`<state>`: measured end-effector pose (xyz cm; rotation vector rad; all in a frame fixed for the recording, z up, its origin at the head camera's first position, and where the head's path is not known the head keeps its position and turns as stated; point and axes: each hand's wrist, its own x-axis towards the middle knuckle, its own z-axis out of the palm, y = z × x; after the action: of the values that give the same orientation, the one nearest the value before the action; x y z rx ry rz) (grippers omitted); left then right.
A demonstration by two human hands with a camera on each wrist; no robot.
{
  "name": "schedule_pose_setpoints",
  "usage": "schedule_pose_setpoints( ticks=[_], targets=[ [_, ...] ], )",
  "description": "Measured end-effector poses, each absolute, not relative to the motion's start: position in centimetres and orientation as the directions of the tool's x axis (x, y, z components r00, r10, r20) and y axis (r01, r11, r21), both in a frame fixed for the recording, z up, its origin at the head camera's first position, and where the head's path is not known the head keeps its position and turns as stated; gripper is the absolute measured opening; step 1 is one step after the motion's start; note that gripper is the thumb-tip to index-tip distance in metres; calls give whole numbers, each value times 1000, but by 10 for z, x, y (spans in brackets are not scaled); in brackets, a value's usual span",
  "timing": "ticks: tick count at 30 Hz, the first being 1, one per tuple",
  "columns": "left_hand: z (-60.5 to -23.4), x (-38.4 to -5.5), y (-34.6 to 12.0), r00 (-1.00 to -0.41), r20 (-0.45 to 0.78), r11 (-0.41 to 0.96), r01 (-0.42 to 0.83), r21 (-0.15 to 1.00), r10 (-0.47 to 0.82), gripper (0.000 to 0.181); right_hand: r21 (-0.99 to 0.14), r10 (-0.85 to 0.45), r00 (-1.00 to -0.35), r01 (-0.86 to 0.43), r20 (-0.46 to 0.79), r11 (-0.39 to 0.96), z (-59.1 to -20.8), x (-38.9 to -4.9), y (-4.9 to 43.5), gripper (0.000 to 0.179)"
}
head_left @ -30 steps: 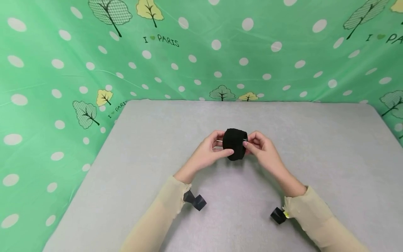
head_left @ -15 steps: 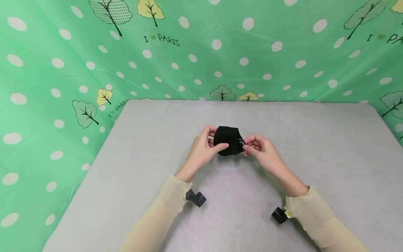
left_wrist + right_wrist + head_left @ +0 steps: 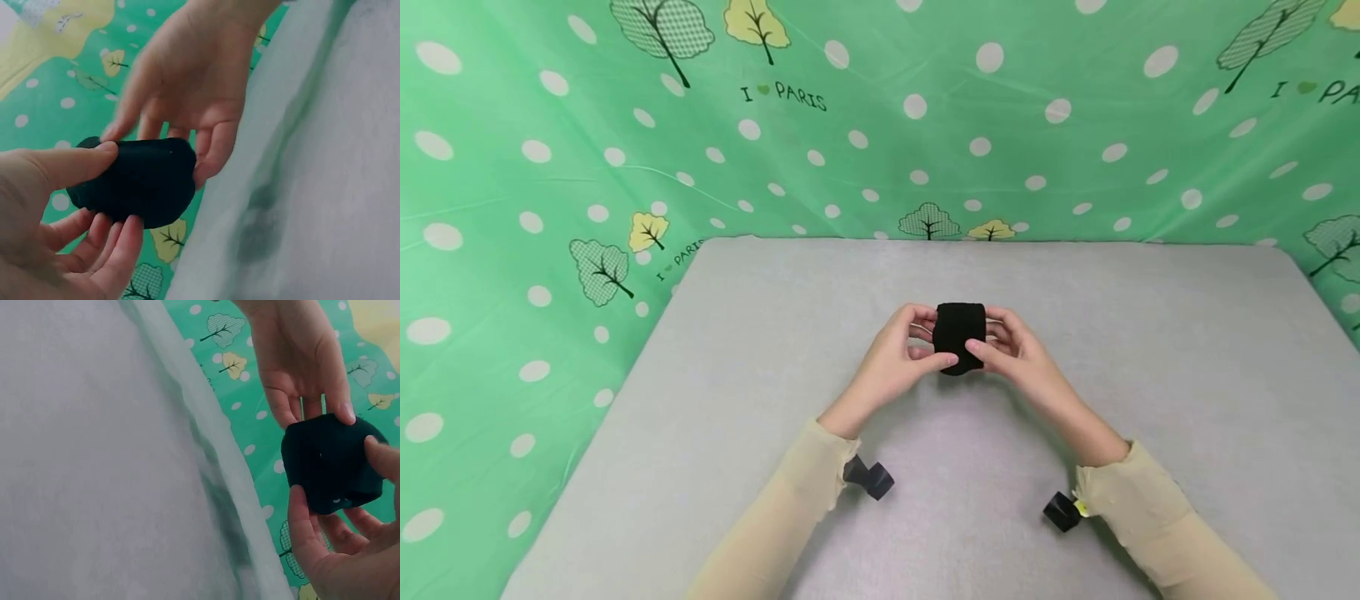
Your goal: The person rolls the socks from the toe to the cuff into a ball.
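Note:
A black fabric wrap [image 3: 959,329], like a wrist support, is wound into a rounded loop above the middle of the table. My left hand [image 3: 891,358] holds its left side, thumb on the near face and fingers behind. On the opposite side my right hand [image 3: 1026,354] grips it the same way, thumb pressed on the front. The left wrist view shows the wrap [image 3: 140,181] as a flattened roll between both hands. In the right wrist view a small white mark shows near the lower edge of the wrap [image 3: 319,459].
A grey cloth-covered table [image 3: 760,333] lies under the hands. Behind it and at the sides hangs a green curtain [image 3: 850,108] with white dots and trees. A small black device sticks out from each cuff, at the left [image 3: 877,481] and right [image 3: 1062,512].
The wrap's free end with white lettering, pulled out rightward by my right hand half a second ago, now lies against the roll. The wrap has shifted slightly right, with my left hand.

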<state>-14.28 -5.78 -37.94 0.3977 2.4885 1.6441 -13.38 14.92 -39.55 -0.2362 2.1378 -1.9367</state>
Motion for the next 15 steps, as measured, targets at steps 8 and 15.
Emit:
schedule_pose_setpoints(
  ticks=[8, 15],
  targets=[
    [-381, -146, -61, -937, -8, 196, 64, 979, 350, 38, -993, -266, -963, 20, -50, 117, -399, -136, 150, 41],
    [-381, -150, -59, -936, -65, 66, -45, 997, 345, 49, -983, -276, -961, -66, 16, 172, -399, -133, 153, 57]
  ],
)
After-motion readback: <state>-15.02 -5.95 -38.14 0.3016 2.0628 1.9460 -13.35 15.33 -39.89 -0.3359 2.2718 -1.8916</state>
